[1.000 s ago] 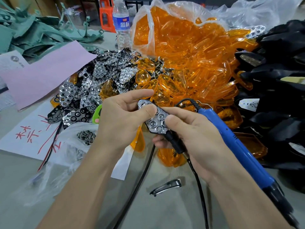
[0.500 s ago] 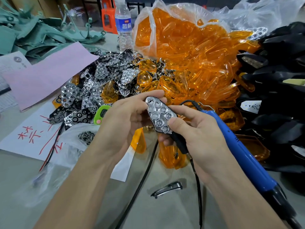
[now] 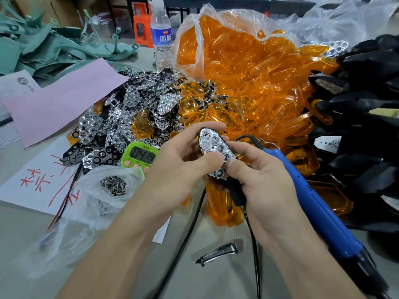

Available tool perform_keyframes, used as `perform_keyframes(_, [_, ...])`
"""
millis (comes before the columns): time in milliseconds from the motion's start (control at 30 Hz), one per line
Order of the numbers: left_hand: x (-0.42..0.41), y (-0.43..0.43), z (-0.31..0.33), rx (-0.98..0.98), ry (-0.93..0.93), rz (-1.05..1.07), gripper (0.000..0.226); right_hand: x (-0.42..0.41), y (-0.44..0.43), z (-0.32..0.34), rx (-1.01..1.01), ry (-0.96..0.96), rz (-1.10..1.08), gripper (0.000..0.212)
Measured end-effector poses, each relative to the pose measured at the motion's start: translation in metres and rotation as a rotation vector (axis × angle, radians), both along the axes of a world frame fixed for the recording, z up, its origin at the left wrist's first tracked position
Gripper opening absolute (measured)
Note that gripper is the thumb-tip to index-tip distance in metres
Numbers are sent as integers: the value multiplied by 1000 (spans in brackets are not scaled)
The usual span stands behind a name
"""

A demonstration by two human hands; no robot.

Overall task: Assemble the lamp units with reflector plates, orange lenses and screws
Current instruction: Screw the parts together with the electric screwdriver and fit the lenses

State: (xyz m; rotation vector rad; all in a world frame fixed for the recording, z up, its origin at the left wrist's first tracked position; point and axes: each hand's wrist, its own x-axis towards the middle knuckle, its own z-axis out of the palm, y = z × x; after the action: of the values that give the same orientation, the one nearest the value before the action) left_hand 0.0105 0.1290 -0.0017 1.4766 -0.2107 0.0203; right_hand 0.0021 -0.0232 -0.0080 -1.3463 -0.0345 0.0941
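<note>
Reflector plate [image 3: 214, 147], seated on a black lamp body [image 3: 236, 192], sits raised over the table [image 3: 129, 266] between our hands. Our left hand [image 3: 179, 169] pinches it, thumb on its face; our right hand [image 3: 261, 182] grips its lower end and the body. A blue screwdriver [image 3: 311, 197] lies along our right wrist; lenses [image 3: 248, 67] lie beyond, screws [image 3: 113, 184] at left.

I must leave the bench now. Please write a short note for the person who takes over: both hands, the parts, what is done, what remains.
Left hand: grips the reflector plate, thumb on its face.
Right hand: holds the black lamp body under the plate, thumb on the plate's lower end; the blue screwdriver lies along its wrist.
Stock: screws in the bag at left, orange lenses piled behind.
Done: plate set on the body.
Left: orange lens not fitted; no screws seen driven.
</note>
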Motion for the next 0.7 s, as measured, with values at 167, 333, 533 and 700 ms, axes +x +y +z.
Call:
perform_keyframes(167, [3, -2, -2, -18, 16, 185, 30, -1, 5, -3, -65, 18, 38, 22])
perform_keyframes(333, [13, 27, 7, -242, 147, 277, 32, -3, -4, 4, -259, 127, 233, 31])
perform_keyframes(533, [15, 31, 7, -310, 161, 281, 34, -6, 2, 3, -327, 128, 251, 27])
perform_keyframes(700, [12, 25, 7, -230, 119, 200, 40, -6, 2, -2, -425, 96, 293, 33])
